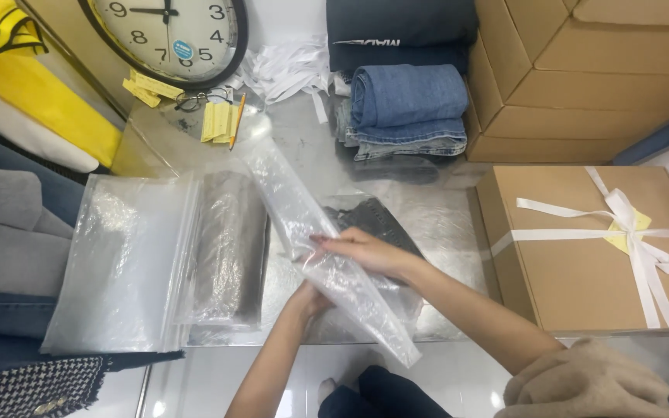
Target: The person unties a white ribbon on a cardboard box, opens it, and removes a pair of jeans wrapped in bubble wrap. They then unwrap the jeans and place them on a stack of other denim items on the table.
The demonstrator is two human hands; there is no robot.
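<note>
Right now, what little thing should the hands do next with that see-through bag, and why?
Probably pull the bag's mouth open. Both the left hand and right hand grip the clear plastic bag, which looks flat and empty, while a dark folded garment lies just beneath it.

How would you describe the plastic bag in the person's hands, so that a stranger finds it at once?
Start at the brown gift box with the white ribbon, then move left across the shiny table. The clear plastic bag lies diagonally between the left hand and right hand. Unlike the flat bag stack, it is lifted and crumpled.
</note>
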